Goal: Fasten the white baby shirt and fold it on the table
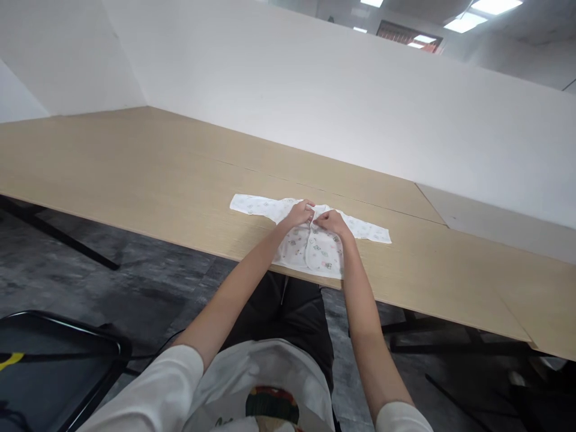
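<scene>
**White partition, pale counter, small shirt: two hands meet at the neckline**

Beyond the hands, a tall white partition (pixel 315 96) backs a long counter of pale tan, wood-patterned board (pixel 171 180). Directly beneath the hands, at the counter's near edge, lies a small, white, long-sleeved cloth shirt (pixel 324 253) printed with little figures. The left hand (pixel 297 214) rests at the top of the chest with bent fingers; whether it pinches cloth or only presses cannot be told. Just beside it, the right hand (pixel 332 221) is curled closed on the upper front edge, apparently pinching the fabric. Held so near each other, the hands seem placed to bring both sets of fingertips to one spot, while the flat spread likely keeps the cloth from bunching. The neckline points away from the person, the hem toward them, front side up. The shirt's long axis runs sleeve to sleeve, roughly along the counter: one sleeve (pixel 252 204) reaches out left of the left hand, the other (pixel 371 231) right of the right. Below the counter, well left of the left hand, stands a black chair (pixel 58 390).
</scene>
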A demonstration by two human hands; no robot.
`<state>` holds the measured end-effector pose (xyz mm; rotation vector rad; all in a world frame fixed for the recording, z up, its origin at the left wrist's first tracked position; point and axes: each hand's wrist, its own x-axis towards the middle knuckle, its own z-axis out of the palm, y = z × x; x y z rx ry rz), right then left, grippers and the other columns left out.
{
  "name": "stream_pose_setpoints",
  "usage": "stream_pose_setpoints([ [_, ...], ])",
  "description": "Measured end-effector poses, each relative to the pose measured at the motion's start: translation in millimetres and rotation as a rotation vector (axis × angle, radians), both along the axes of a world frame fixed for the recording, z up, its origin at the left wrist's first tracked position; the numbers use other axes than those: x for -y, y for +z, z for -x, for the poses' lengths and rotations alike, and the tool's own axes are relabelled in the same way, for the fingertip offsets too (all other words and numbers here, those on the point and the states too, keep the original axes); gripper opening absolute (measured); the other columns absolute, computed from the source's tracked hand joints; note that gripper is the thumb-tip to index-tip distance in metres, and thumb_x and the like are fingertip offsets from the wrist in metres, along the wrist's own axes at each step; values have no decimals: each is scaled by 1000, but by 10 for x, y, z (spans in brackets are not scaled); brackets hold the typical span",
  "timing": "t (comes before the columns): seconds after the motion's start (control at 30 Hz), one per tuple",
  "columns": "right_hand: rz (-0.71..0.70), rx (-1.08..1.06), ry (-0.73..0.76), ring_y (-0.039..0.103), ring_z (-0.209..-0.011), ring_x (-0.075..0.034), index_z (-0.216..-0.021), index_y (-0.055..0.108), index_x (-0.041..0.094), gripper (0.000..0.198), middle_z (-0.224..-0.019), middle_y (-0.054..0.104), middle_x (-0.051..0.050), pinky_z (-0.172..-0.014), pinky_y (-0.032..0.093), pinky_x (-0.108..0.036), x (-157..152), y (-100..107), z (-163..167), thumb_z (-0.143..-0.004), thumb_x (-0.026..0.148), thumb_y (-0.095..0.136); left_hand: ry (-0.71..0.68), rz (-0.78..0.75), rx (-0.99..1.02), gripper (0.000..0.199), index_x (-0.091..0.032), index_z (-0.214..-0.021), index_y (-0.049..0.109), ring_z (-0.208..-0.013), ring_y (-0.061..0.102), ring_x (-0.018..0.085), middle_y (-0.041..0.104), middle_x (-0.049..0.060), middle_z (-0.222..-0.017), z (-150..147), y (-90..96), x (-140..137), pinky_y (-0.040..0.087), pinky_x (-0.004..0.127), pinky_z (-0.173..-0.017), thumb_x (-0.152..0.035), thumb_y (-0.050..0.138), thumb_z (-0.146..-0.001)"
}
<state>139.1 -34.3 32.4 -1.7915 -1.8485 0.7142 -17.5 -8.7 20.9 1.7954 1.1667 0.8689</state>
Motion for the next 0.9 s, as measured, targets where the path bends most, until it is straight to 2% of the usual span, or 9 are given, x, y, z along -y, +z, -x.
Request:
stream_pose_setpoints([
  [0.1,102,-22,88,42,-49,-8,-65,69,13,16,-51,52,3,-50,32,-22,36,40,-60,-66,29,64,-86,129,-23,41,-14,-114,54,-66,65,15,66,4,-76,61,81,15,50,22,-58,-17,54,-73],
  [0.23,153,-58,179,43,-49,-8,-76,72,14,19,-57,58,2,-49,33,-21,25,19,-107,-62,25,66,-222,122,-118,41,-14,-108,59,-63,65,16,66,3,-67,166,121,16,48,23,-54,-17,61,-67],
  [0.33,130,-61,183,46,-51,-8,-77,71,14,20,-60,60,1,-50,35,-20,9,-7,-98,-61,25,68,-287,75,-162,42,-16,-105,62,-61,64,17,68,2,-70,215,113,4,48,25,-55,-19,64,-63],
  [0.57,74,-98,181,49,-56,-9,-73,70,13,15,-62,59,1,-53,35,-20,15,-43,-63,-63,24,66,-250,-125,-239,43,-17,-102,65,-75,66,19,70,2,-78,193,73,-32,49,27,-67,-18,68,-59],
  [0.77,39,-126,213,50,-60,-10,-74,70,14,19,-68,62,-1,-57,37,-21,15,-70,-79,-64,29,66,-271,-120,-230,43,-18,-103,63,-71,65,18,69,0,-72,206,17,-80,48,27,-65,-18,67,-61],
  [0.9,53,-113,216,46,-56,-8,-75,69,13,20,-62,58,1,-54,35,-21,30,-50,-67,-65,30,64,-262,-113,-220,42,-18,-102,63,-68,65,18,69,0,-71,206,12,-79,48,25,-62,-18,68,-60],
])
